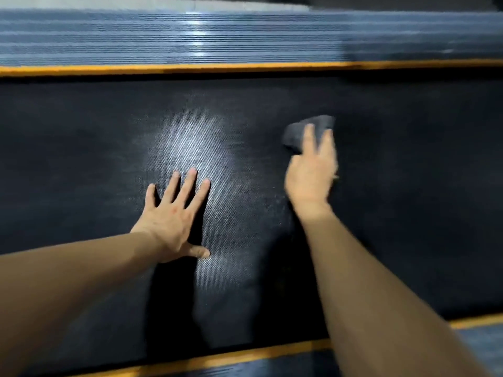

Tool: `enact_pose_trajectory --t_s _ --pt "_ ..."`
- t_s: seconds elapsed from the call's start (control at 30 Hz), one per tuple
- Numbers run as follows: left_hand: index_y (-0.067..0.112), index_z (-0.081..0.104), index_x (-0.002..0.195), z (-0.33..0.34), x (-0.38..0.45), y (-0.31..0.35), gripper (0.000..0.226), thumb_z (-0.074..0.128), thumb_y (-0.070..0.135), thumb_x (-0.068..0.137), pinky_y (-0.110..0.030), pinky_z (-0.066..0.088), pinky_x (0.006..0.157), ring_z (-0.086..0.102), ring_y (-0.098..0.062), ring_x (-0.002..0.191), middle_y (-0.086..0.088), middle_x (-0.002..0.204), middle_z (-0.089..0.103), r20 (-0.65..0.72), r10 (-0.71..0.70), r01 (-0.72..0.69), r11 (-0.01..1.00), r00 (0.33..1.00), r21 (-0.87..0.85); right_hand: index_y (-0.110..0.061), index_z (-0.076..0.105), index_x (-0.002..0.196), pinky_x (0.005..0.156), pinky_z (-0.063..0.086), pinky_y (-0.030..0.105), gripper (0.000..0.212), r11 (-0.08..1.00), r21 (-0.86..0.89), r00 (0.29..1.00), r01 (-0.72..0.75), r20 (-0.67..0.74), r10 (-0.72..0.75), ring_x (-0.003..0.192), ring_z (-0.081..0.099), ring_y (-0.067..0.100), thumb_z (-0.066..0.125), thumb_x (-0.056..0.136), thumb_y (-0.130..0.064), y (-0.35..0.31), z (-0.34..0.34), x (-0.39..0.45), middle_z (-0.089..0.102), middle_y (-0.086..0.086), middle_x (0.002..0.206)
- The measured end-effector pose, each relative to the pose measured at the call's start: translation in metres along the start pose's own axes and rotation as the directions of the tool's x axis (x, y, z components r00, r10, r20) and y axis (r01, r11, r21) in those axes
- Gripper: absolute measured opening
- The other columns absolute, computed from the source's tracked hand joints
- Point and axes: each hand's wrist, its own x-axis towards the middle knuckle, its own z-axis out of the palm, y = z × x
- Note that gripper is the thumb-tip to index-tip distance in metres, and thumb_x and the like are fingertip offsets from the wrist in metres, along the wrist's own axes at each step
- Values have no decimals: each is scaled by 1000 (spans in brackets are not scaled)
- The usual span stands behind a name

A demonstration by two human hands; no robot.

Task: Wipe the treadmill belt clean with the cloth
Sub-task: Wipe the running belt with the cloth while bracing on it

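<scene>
The wide, dark, finely textured treadmill belt (81, 159) fills most of the view, running from left to right. A pale sheen of reflected light sits near the middle of the belt.

The left hand (174, 216) lies flat on the belt, just below that bright patch. Its palm is down, the fingers (187, 186) are spread and straight, and the thumb points off to the right. It grips nothing; it is simply pressed open against the surface.

The right hand (310, 172) is on the belt to the right of the sheen, farther from the camera than the left hand. It is blurred, so the exact grip is hard to read, but the fingers appear to lie over a small, crumpled, dark grey cloth (299, 131) and hold it down on the belt. The cloth bulges out beyond the fingertips and to their left, bunched rather than spread flat.

Along the far edge of the belt runs a narrow orange stripe (190, 68), and beyond it a grey-blue ribbed side rail (109, 36) with its own glint of light. A second orange stripe (245, 355) borders the near edge of the belt, with another strip of dark ribbed rail (272, 370) below it. Both bare forearms reach in from the bottom of the frame across this near edge.
</scene>
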Motion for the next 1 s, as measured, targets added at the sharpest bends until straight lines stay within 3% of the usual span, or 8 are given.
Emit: enact_pose_trajectory --t_s 0.13,0.23,0.37,0.5,0.63,0.8,0.87,1.0 --pt "30 -50 141 -8 -1 4 150 57 95 59 -66 4 123 -31 -31 153 -2 154 -52 39 -32 33 999 999 -17 -17 39 151 117 29 49 73 932 104 909 346 208 -361 143 31 40 61 84 2 -87 21 -55 27 26 158" --pt "33 -50 141 -11 -4 5 150 58 95 57 -67 5 123 -30 -29 153 1 154 -52 53 -44 45 998 998 -35 -27 28 155 120 25 46 72 864 105 818 492 283 -500 148 23 32 49 90 -2 -71 13 -53 20 16 163" --pt "35 -48 143 -12 -6 5 151 58 96 55 -66 6 123 -29 -28 154 2 156 -49 42 -34 36 998 999 -44 -19 38 151 116 32 47 71 973 2 963 230 145 -227 140 35 43 45 83 -2 33 -20 -32 29 27 156" --pt "34 -44 146 -15 -7 6 151 61 94 55 -67 5 123 -28 -29 154 1 158 -47 48 -28 31 998 998 -56 -24 25 156 119 26 44 66 996 -10 994 -84 64 85 147 24 36 45 95 -9 61 -38 -39 16 20 162" --pt "32 -39 150 -17 -10 8 151 64 91 57 -67 6 123 -26 -29 155 1 159 -45 46 -41 43 998 998 -46 -9 50 143 108 39 51 61 993 34 993 114 16 -114 130 47 47 54 82 -3 -29 5 -83 41 33 146" --pt "32 -28 156 -15 -16 6 150 65 93 54 -63 9 125 -22 -25 156 7 161 -41 -3 -49 49 996 999 -73 -23 25 156 122 21 43 73 916 65 882 397 250 -400 148 23 34 43 89 -1 -64 5 -123 19 19 162" --pt "37 -33 153 -15 -17 7 152 67 92 53 -63 9 125 -21 -24 157 8 162 -39 -19 -46 45 995 999 -91 -23 30 154 119 27 45 74 936 -2 912 352 227 -342 143 32 40 45 84 -1 -12 -11 -104 25 23 159" --pt "39 -32 153 -16 -16 9 153 73 87 52 -63 7 125 -21 -25 157 9 163 -37 -15 -58 55 991 998 -124 -21 26 156 115 30 46 74 996 -86 995 1 103 8 141 32 43 47 87 -1 95 -56 -86 20 25 160"
